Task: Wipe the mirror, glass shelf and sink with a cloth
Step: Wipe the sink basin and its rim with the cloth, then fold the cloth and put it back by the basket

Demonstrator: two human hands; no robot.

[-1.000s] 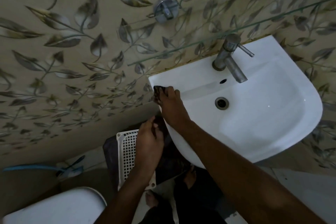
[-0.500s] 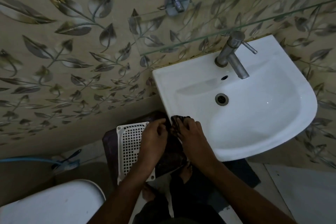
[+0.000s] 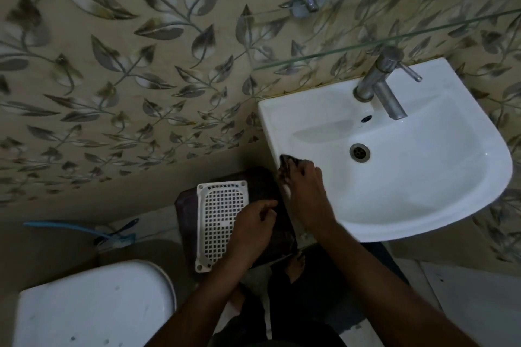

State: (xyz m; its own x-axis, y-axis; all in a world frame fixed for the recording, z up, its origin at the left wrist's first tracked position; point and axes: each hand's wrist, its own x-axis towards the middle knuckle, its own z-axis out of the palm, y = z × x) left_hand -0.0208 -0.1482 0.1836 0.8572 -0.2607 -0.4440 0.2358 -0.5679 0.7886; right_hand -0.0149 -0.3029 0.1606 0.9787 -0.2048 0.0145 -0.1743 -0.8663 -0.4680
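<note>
A white wall-hung sink (image 3: 439, 177) with a steel tap (image 3: 380, 84) fills the right of the view. My right hand (image 3: 306, 189) grips a dark cloth (image 3: 287, 162) and presses it against the sink's left rim. My left hand (image 3: 253, 231) hangs below the rim over a dark bin, its fingers loosely curled and pinching nothing I can make out. A glass shelf (image 3: 366, 45) runs across the wall above the tap. The mirror is out of view.
A dark bin (image 3: 189, 211) with a white grid lid (image 3: 217, 222) stands on the floor under the sink's left side. A white toilet lid (image 3: 93, 304) is at the bottom left. A blue hose (image 3: 62, 227) lies by the wall. Leaf-patterned tiles cover the wall.
My right hand with the cloth slid down the sink's left rim, then back up a little. My left hand dropped lower and away from the cloth. The view shifted right.
</note>
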